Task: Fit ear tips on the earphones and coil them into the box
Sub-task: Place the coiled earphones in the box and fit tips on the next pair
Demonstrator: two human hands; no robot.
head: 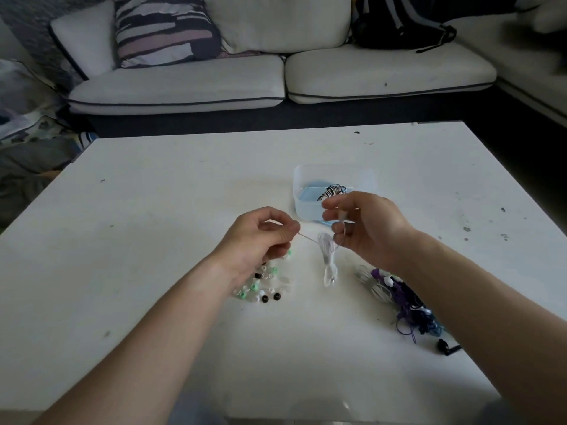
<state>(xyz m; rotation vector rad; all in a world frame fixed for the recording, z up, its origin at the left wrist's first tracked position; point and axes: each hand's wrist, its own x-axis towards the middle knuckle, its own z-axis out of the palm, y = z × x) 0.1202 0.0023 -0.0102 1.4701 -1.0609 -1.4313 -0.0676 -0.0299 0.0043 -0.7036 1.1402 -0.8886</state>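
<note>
A white earphone cable (pixel 327 261) hangs in a loose bundle between my hands above the table. My left hand (pixel 260 237) pinches one taut strand of it. My right hand (pixel 365 225) grips the upper end of the bundle with curled fingers. Behind my right hand stands a clear plastic box (pixel 303 185) with a coiled black-and-white earphone (pixel 333 191) inside. Several loose ear tips (pixel 264 286) in green, white, clear and black lie under my left wrist.
A tangle of purple, white and blue earphones (pixel 402 299) lies under my right forearm, with a black earbud (pixel 445 348) at its near end. The white table (pixel 184 185) is scuffed. A white sofa (pixel 276 78) with a striped cushion stands beyond it.
</note>
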